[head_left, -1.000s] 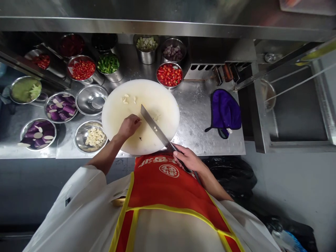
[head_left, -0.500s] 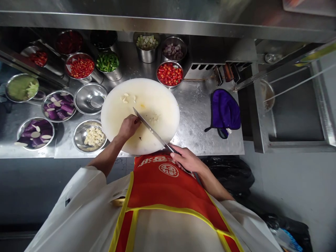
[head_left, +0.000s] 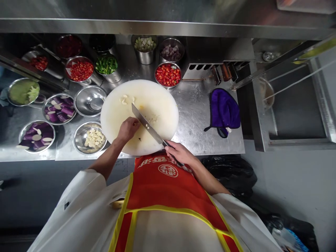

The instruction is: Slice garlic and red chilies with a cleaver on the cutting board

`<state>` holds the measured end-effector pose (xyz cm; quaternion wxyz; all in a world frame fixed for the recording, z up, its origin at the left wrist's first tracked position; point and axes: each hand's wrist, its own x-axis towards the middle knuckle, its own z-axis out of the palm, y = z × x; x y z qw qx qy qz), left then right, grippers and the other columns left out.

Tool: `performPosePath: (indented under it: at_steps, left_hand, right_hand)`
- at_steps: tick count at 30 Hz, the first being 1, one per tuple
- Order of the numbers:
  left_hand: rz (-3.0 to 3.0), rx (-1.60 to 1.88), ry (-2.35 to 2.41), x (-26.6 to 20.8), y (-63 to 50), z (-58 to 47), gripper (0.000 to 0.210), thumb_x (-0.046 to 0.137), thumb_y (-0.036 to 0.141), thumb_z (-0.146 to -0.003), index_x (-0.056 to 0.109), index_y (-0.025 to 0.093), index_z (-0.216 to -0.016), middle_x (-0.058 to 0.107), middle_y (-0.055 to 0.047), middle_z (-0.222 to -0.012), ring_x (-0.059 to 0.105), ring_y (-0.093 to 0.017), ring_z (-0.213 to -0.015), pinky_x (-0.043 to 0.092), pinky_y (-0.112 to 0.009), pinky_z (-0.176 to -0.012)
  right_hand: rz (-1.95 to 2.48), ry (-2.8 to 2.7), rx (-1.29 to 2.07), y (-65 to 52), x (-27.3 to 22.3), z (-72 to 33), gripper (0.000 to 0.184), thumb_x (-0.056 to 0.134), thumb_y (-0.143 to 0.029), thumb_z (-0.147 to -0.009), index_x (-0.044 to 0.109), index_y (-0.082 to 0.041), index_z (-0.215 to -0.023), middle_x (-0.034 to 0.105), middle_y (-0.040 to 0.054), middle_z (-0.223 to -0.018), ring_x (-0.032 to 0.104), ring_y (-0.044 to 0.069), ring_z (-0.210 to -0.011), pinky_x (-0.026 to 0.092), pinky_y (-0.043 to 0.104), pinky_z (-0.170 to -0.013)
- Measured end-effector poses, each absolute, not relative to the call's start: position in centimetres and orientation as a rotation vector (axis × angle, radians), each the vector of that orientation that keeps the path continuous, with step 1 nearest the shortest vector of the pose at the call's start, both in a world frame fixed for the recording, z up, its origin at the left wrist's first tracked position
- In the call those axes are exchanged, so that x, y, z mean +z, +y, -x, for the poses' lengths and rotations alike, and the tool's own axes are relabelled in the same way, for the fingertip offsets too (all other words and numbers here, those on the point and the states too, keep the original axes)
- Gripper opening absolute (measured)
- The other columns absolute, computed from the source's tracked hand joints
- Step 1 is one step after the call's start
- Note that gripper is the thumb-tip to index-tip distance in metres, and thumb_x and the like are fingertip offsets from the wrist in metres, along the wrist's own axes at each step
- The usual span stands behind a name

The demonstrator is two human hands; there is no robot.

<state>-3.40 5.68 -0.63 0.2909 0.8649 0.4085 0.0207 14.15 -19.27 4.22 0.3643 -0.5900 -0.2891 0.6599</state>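
Note:
My right hand (head_left: 179, 152) is wrapped around the black handle of a kitchen knife (head_left: 147, 125). Its blade slants up and left across a round white cutting board (head_left: 168, 119), with small pale bits clinging to its face. Beside the blade, my left hand (head_left: 128, 128) is closed with curled fingertips on the board; whatever they pinch is hidden. Several peeled garlic cloves (head_left: 124, 100) lie near the board's far left side, beyond the knife tip. Small chopped bits (head_left: 154, 118) are scattered right of the blade. A steel bowl of peeled garlic (head_left: 93, 138) stands left of my left forearm.
Left of the board are an unfilled-looking steel bowl (head_left: 90, 101) and bowls of purple eggplant pieces (head_left: 61, 109). Behind stand containers of red chillies (head_left: 168, 75), green peppers (head_left: 106, 64) and diced vegetables (head_left: 145, 44). A purple cloth (head_left: 224, 108) lies right; a steel shelf (head_left: 168, 28) overhangs.
The knife has turned so more of its blade face shows, and my right hand has shifted slightly left and up. My left hand stays nearly in place. The view has shifted slightly.

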Motion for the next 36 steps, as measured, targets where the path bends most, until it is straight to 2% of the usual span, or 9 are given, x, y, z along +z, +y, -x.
performPosePath:
  at_steps: [4, 8, 13, 16, 18, 20, 23, 30, 36]
  left_hand:
    - [-2.320, 0.031, 1.127, -0.6, 5.3, 3.9, 0.019, 0.059, 0.030, -0.082, 0.071, 0.019, -0.093, 0.071, -0.010, -0.094, 0.064, -0.024, -0.083, 0.051, -0.034, -0.076]
    - [-2.235, -0.025, 1.266, -0.4, 5.2, 3.6, 0.016, 0.062, 0.034, -0.081, 0.070, 0.020, -0.083, 0.072, -0.009, -0.084, 0.064, -0.024, -0.076, 0.049, -0.034, -0.070]
    - [-2.070, -0.086, 1.397, 0.2, 6.1, 3.7, 0.025, 0.062, 0.042, -0.085, 0.070, 0.019, -0.081, 0.073, -0.008, -0.080, 0.065, -0.023, -0.075, 0.048, -0.032, -0.068]
    - [-2.169, -0.017, 1.211, 0.4, 7.2, 4.4, 0.024, 0.054, 0.032, -0.087, 0.072, 0.018, -0.096, 0.073, -0.010, -0.097, 0.067, -0.023, -0.084, 0.052, -0.033, -0.077]
    - [-2.287, 0.004, 0.910, 0.4, 7.8, 4.9, 0.031, 0.051, 0.023, -0.085, 0.072, 0.019, -0.107, 0.069, -0.012, -0.119, 0.067, -0.024, -0.100, 0.053, -0.034, -0.087]
    - [-2.371, -0.036, 0.638, 0.1, 8.2, 5.2, 0.035, 0.048, 0.019, -0.083, 0.072, 0.021, -0.109, 0.064, -0.012, -0.131, 0.063, -0.025, -0.113, 0.052, -0.037, -0.096]
    - [-2.418, -0.083, 0.500, -0.4, 8.2, 5.4, 0.031, 0.047, 0.020, -0.086, 0.072, 0.021, -0.104, 0.066, -0.012, -0.123, 0.063, -0.026, -0.111, 0.052, -0.038, -0.098]
    - [-2.397, 0.068, 0.788, -1.4, 6.4, 5.1, 0.023, 0.051, 0.027, -0.089, 0.069, 0.017, -0.098, 0.068, -0.011, -0.101, 0.065, -0.024, -0.088, 0.054, -0.035, -0.081]
    - [-2.407, 0.134, 0.949, -1.7, 5.1, 4.8, 0.020, 0.053, 0.027, -0.088, 0.069, 0.017, -0.094, 0.069, -0.012, -0.098, 0.065, -0.025, -0.090, 0.053, -0.036, -0.082]
  right_hand:
    - [1.474, -0.650, 1.725, -20.7, 4.3, -14.9, 0.042, 0.054, -0.062, -0.094, 0.055, -0.021, -0.099, 0.053, -0.0038, -0.076, 0.050, 0.007, -0.049, 0.043, 0.018, -0.040]
    - [1.485, -0.553, 1.738, -22.1, 4.2, -15.4, 0.047, 0.057, -0.061, -0.093, 0.057, -0.022, -0.120, 0.054, -0.0037, -0.078, 0.049, 0.007, -0.049, 0.044, 0.019, -0.040]
    - [1.495, -0.555, 1.734, -22.4, 4.0, -15.3, 0.056, 0.057, -0.060, -0.094, 0.053, -0.023, -0.136, 0.053, -0.0037, -0.078, 0.050, 0.007, -0.050, 0.043, 0.019, -0.040]
    - [1.498, -0.562, 1.727, -22.3, 4.0, -15.2, 0.059, 0.057, -0.059, -0.094, 0.051, -0.024, -0.140, 0.054, -0.0037, -0.077, 0.050, 0.008, -0.049, 0.043, 0.019, -0.040]
    - [1.502, -0.554, 1.729, -22.3, 4.0, -15.2, 0.058, 0.057, -0.060, -0.094, 0.052, -0.023, -0.139, 0.054, -0.0034, -0.077, 0.050, 0.008, -0.049, 0.043, 0.019, -0.040]
    - [1.504, -0.555, 1.727, -22.3, 4.1, -15.1, 0.057, 0.057, -0.060, -0.093, 0.054, -0.023, -0.137, 0.054, -0.0032, -0.077, 0.050, 0.008, -0.049, 0.043, 0.019, -0.040]
    - [1.500, -0.564, 1.723, -22.3, 4.1, -15.1, 0.057, 0.056, -0.060, -0.094, 0.054, -0.022, -0.136, 0.053, -0.0034, -0.077, 0.050, 0.008, -0.049, 0.043, 0.019, -0.040]
    - [1.496, -0.646, 1.712, -22.3, 4.6, -14.9, 0.056, 0.053, -0.056, -0.097, 0.052, -0.024, -0.143, 0.053, -0.0027, -0.077, 0.051, 0.008, -0.051, 0.044, 0.018, -0.040]
    - [1.583, -0.753, 1.730, -21.9, 6.1, -15.2, 0.059, 0.052, -0.054, -0.098, 0.051, -0.022, -0.147, 0.055, -0.0023, -0.073, 0.052, 0.009, -0.051, 0.046, 0.019, -0.042]
